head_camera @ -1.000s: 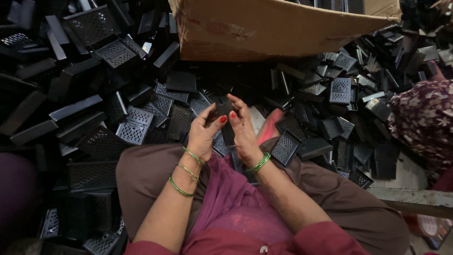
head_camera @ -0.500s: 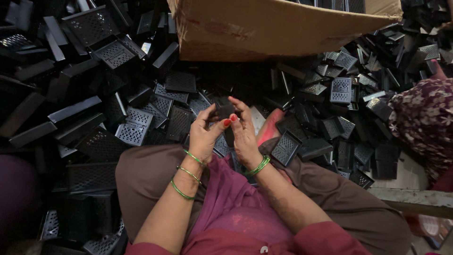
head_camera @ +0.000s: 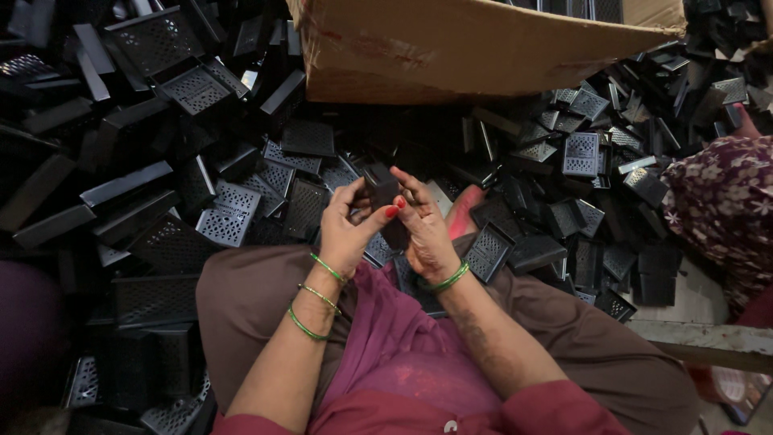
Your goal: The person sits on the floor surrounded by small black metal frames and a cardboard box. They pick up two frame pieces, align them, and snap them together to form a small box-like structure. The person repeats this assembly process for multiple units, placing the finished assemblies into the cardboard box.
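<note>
Both hands meet over the lap, just in front of the person's chest, around one small black plastic part point(head_camera: 385, 193). The left hand point(head_camera: 348, 229) curls in from the left with its thumb laid across the near face of the part, and the right hand point(head_camera: 425, 229) closes on it from the right with fingers bent over the top; each hand is closed on the piece, so it is pinched from both sides and held up off the knees, tilted toward the eyes, most likely so its faces can be seen and worked at close range. Green bangles point(head_camera: 318, 298) ring both wrists. All around, a deep heap of black perforated plastic panels point(head_camera: 229, 213) and trays covers the floor to the left, far and right, within easy arm's reach. A large cardboard box point(head_camera: 475, 48) stands at the far side, its brown wall leaning over the heap. At the right edge sits another person in floral cloth point(head_camera: 725, 209), well apart from the hands.
</note>
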